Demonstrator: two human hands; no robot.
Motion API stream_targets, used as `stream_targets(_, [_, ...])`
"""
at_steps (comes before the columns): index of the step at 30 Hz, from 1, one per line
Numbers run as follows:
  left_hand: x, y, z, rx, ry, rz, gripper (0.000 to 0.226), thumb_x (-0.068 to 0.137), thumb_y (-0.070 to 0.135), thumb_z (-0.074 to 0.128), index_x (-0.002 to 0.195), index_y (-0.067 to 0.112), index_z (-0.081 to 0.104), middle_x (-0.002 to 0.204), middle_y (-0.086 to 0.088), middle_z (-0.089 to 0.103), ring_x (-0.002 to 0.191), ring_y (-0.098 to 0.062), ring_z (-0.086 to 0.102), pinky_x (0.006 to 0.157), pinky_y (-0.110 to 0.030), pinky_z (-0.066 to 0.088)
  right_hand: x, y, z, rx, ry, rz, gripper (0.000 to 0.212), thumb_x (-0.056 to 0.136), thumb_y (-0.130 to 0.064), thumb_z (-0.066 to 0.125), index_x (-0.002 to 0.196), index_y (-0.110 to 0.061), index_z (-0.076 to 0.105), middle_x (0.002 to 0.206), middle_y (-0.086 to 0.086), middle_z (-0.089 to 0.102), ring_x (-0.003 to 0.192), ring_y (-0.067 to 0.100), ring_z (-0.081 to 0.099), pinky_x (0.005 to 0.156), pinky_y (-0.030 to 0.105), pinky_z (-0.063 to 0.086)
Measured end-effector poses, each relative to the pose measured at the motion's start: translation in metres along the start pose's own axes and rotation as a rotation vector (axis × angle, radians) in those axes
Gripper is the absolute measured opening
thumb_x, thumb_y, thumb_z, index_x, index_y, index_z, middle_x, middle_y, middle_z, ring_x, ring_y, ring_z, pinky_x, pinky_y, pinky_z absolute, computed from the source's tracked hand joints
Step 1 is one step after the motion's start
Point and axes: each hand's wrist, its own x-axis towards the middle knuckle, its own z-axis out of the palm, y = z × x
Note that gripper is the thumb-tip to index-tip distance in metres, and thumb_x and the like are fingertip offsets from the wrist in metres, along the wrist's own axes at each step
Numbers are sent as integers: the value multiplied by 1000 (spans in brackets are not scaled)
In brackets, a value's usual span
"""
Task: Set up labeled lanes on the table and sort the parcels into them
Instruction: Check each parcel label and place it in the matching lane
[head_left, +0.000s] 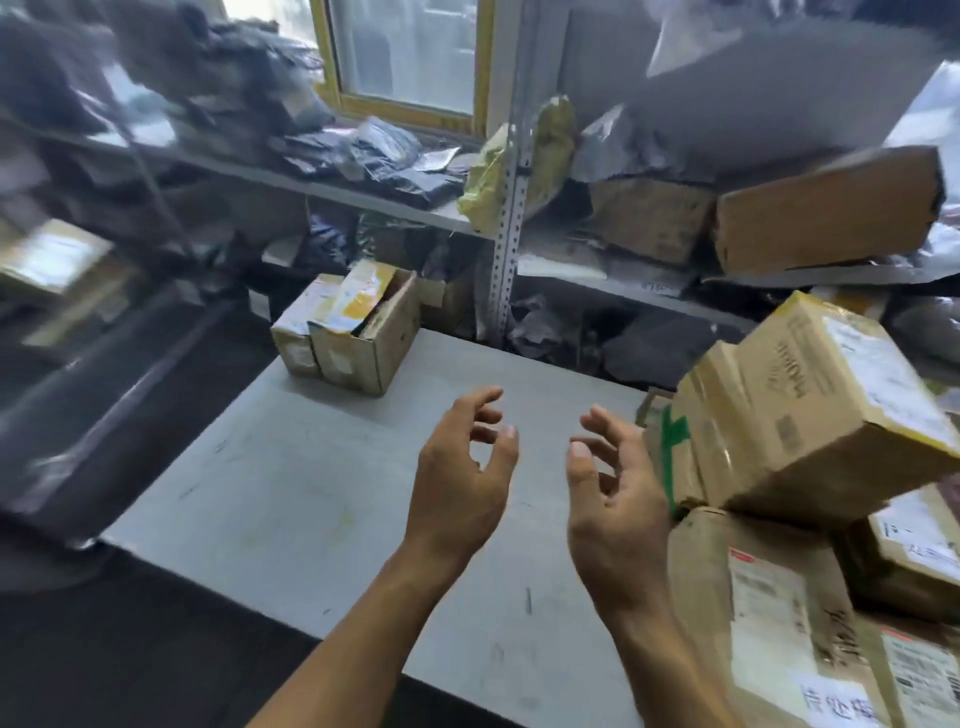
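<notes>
Both hands are raised over the grey desk (291, 467), palms turned toward each other, with a gap between them. The left hand (462, 467) has loosely bent fingers and grips nothing. The right hand (613, 499) is likewise relaxed and empty, its fingers slightly curled; its back sits just beside the parcel stack on the right, and contact cannot be told.

Parcels on the desk, two groups:
- Far left corner: two small cardboard boxes (348, 332) standing side by side and touching. Yellow-and-white tape runs across their tops, and the nearer one's flap is partly lifted.
- Right edge: a stack of brown cartons. The top carton (800, 410) is tilted, with one corner raised toward the shelves; it carries a white shipping label on its upper face and green tape on the side facing the hands. It rests on a larger carton (753, 603) with a white label and handwriting on the near side. More labelled boxes (914, 551) lie behind and below these at the right frame edge.

The middle of the desk shows only scuff marks; no lane labels are visible on it.

Behind the desk stands a metal shelf rack (506, 228) holding dark poly mailers (384, 156), a yellow bag (498, 176) and brown boxes (826, 213). A yellow-framed window (405, 57) sits above. The left side of the frame is motion-blurred.
</notes>
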Motion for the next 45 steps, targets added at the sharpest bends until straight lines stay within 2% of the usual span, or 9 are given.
stream_targets(12, [59,-31,-66,160,122,-108,36,95,37,62,129,35,53,112,14,57,99,3,58,70,-8,44,48,2,70,-23,-252,19,39,98,-38,54,136,-33,45,123,-21,51,99,-26,48,65,-3,43])
stream_targets(21, [110,-98,-122,200,141,-284,31,93,34,64,123,35,58,112,15,59,100,4,58,69,-9,39,74,21,147,18,-407,173,38,97,-40,55,134,-37,47,115,-22,57,99,-9,57,63,4,45])
stream_targets(26, [187,-162,-153,117,70,-415,34,95,32,60,129,30,57,122,12,62,112,-6,57,73,-11,40,115,47,219,33,-547,441,41,99,-41,53,138,-34,46,119,-12,61,98,5,67,76,23,51])
stream_targets(32, [264,-239,-171,120,-27,-531,41,98,25,52,139,24,53,136,6,58,118,-8,52,91,-23,39,164,72,318,61,-461,711,36,102,-24,41,138,-22,48,123,2,61,101,16,65,75,32,50])
stream_targets(36, [296,-268,-163,113,-85,-555,49,101,22,46,149,23,41,150,2,47,134,-16,45,100,-26,37,185,82,364,-18,-408,699,48,105,-26,35,152,-19,32,151,6,43,131,21,49,108,47,43])
stream_targets(38, [306,-275,-156,98,-139,-562,51,102,22,46,151,23,37,152,2,44,137,-18,42,106,-30,37,194,85,379,2,-412,703,51,105,-26,35,155,-20,26,158,3,34,139,22,41,114,49,37])
stream_targets(41, [310,-282,-150,60,-177,-547,50,101,22,49,149,27,39,147,7,49,135,-15,45,109,-32,40,199,87,391,60,-404,682,40,103,-29,42,143,-30,46,141,-6,55,126,15,52,103,40,46])
stream_targets(43, [310,-284,-146,46,-193,-529,44,100,22,50,144,26,44,137,6,55,125,-12,52,100,-30,47,197,90,392,90,-345,691,35,102,-34,47,136,-32,50,128,-9,61,115,10,56,86,30,48])
stream_targets(45, [307,-284,-142,24,-208,-524,47,101,20,51,147,23,41,128,4,56,112,-4,54,87,-18,46,191,94,385,114,-268,712,36,101,-38,50,137,-31,47,123,-10,60,110,8,56,75,23,45])
